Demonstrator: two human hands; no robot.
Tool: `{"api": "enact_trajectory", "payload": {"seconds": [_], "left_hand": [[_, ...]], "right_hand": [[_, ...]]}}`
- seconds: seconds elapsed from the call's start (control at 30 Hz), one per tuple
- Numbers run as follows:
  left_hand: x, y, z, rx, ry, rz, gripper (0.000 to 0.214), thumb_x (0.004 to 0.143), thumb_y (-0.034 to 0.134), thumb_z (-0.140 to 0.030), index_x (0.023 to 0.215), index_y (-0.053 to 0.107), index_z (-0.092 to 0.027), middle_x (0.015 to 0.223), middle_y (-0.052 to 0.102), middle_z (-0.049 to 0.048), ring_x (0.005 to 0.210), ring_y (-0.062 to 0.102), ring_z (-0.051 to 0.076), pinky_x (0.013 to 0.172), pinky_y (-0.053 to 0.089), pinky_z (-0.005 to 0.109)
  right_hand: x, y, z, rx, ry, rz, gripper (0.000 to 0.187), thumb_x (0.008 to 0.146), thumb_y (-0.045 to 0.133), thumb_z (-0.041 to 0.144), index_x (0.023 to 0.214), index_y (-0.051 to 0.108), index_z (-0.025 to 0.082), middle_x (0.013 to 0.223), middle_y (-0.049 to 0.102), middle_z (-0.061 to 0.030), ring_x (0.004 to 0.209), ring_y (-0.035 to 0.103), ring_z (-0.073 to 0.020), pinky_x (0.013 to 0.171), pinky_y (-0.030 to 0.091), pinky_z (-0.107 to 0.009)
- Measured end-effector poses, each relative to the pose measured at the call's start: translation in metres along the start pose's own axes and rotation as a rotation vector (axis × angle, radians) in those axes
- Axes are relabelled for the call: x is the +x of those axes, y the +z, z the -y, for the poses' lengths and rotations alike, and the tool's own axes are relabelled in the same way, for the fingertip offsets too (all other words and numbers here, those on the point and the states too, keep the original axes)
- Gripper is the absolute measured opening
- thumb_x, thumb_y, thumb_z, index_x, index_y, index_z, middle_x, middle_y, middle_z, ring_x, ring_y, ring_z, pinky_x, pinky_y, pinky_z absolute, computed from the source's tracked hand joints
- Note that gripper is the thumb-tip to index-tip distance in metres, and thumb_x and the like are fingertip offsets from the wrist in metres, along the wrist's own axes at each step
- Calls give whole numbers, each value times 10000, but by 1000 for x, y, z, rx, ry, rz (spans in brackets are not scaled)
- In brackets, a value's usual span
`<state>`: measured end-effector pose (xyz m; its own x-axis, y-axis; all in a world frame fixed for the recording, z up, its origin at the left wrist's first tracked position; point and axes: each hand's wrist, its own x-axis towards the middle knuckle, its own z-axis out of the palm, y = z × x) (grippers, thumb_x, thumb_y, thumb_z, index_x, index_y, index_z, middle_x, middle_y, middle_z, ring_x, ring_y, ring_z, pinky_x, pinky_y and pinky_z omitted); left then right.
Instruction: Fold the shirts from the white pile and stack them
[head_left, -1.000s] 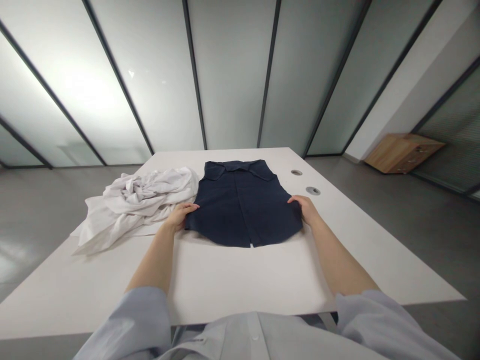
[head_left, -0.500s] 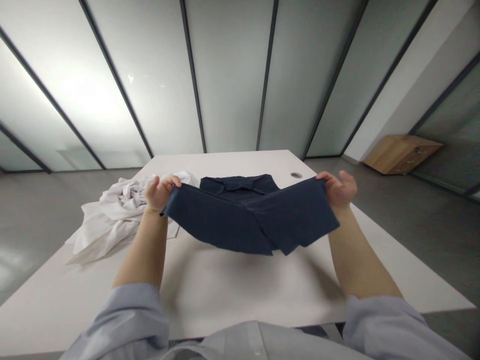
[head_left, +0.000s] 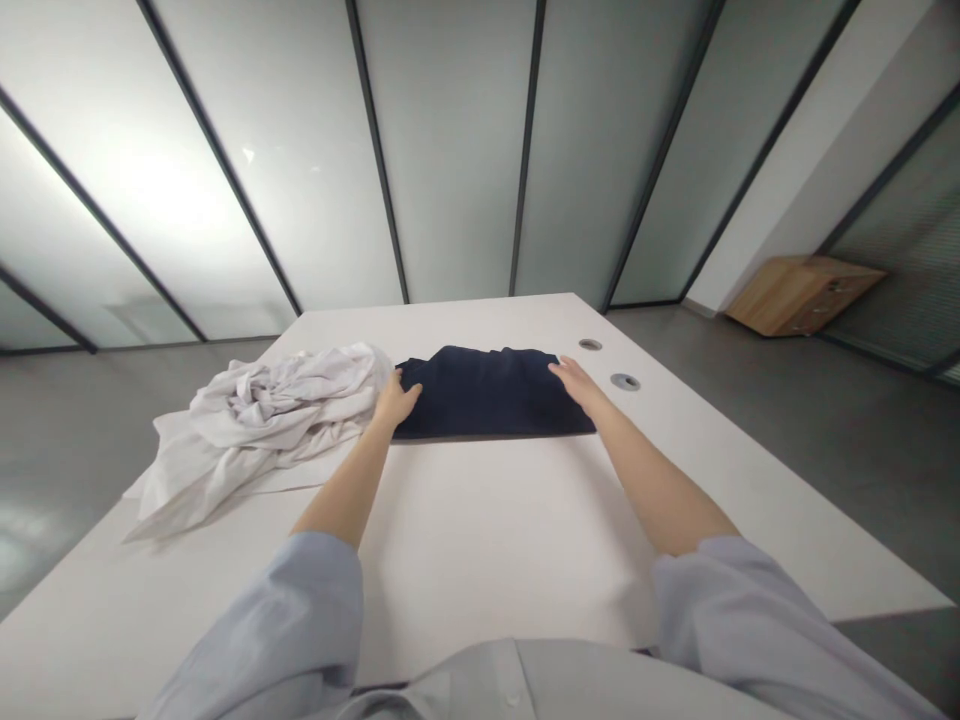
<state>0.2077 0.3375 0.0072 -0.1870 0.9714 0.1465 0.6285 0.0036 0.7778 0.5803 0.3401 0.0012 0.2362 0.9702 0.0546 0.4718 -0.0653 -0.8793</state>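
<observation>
A dark navy garment (head_left: 487,395) lies folded into a flat, wide band on the white table (head_left: 480,560), its collar hidden under the fold. My left hand (head_left: 395,400) rests on the garment's left end without gripping it, close to a crumpled white cloth (head_left: 262,425). Flat on the garment's right part, my right hand (head_left: 576,382) presses lightly with its fingers extended and holds nothing. Light blue shirt sleeves (head_left: 315,610) cover both my forearms near the elbows.
Two round cable grommets (head_left: 590,344) are set in the tabletop's far right area. The table's edges drop to a grey floor on both sides. Frosted glass panels stand beyond it, and a low wooden cabinet (head_left: 799,310) sits at the far right.
The raised lower part of the navy garment now lies folded flat on the table. Both hands have let go and come down onto the fold.
</observation>
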Motion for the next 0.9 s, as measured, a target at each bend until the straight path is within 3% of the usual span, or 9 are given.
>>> {"api": "enact_trajectory", "payload": {"seconds": [0.13, 0.27, 0.4, 0.67, 0.9], "left_hand": [[-27, 13, 18, 478, 109, 47, 515, 838, 541, -357, 1282, 532, -96, 1385, 506, 185, 1301, 448, 303, 1074, 339, 389], [-35, 10, 24, 612, 116, 9, 491, 855, 503, -397, 1280, 546, -155, 1377, 521, 149, 1258, 483, 304, 1019, 391, 403], [-34, 4, 28, 654, 42, -32, 488, 857, 500, -406, 1278, 548, -165, 1271, 597, 151, 1194, 520, 326, 973, 419, 440], [-34, 3, 27, 529, 110, -1, 428, 844, 526, -271, 1253, 576, -152, 1223, 613, 133, 1123, 585, 238, 950, 446, 316], [-33, -8, 15, 551, -68, 64, 345, 880, 430, -402, 879, 702, -190, 949, 721, 112, 979, 657, 281, 812, 491, 350]], "right_hand": [[-20, 9, -29, -515, -85, -27, 604, 826, 557, 415, 1359, 472, 142, 1419, 474, -165, 1309, 427, -312, 1069, 334, -457], [-33, 6, -38, -748, -106, -110, 517, 863, 494, 392, 1312, 530, 139, 1326, 557, -162, 1201, 515, -322, 992, 394, -460], [-39, 0, -35, -816, -94, -142, 431, 876, 467, 363, 1235, 601, 164, 1253, 607, -138, 1118, 554, -315, 930, 425, -442], [-41, -2, -29, -779, -123, -104, 370, 844, 495, 241, 1181, 638, 192, 1178, 648, -108, 1051, 596, -248, 878, 442, -328], [-41, -15, -19, -776, 120, -48, 213, 810, 508, 312, 842, 701, 229, 913, 705, -76, 875, 638, -238, 690, 443, -293]]}}
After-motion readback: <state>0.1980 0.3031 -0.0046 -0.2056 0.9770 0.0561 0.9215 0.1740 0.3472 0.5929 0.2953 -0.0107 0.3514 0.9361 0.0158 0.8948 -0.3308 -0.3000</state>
